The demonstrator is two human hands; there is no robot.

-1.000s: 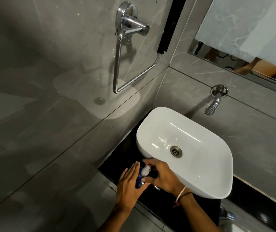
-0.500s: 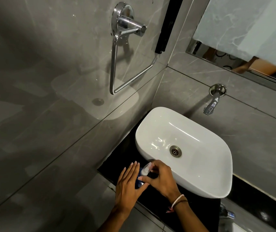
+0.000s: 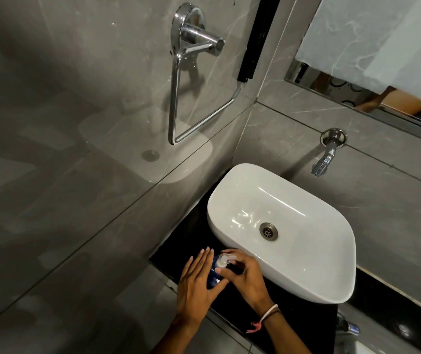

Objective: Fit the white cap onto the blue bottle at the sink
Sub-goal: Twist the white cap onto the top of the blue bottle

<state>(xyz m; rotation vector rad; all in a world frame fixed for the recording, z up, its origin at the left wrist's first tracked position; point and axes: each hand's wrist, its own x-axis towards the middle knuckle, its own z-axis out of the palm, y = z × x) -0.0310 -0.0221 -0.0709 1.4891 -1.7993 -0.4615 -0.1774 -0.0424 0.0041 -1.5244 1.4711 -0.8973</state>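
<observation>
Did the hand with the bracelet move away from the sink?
No. The right hand stays at the near corner of the white sink, on the white cap, its fingers only shifting slightly.

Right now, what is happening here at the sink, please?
A person stands at the white ceramic basin and works on a small blue plastic bottle on the black counter. The left hand steadies the bottle from the side. The right hand holds the white pump cap on top of it. Whether the cap is fully seated cannot be seen.
</observation>
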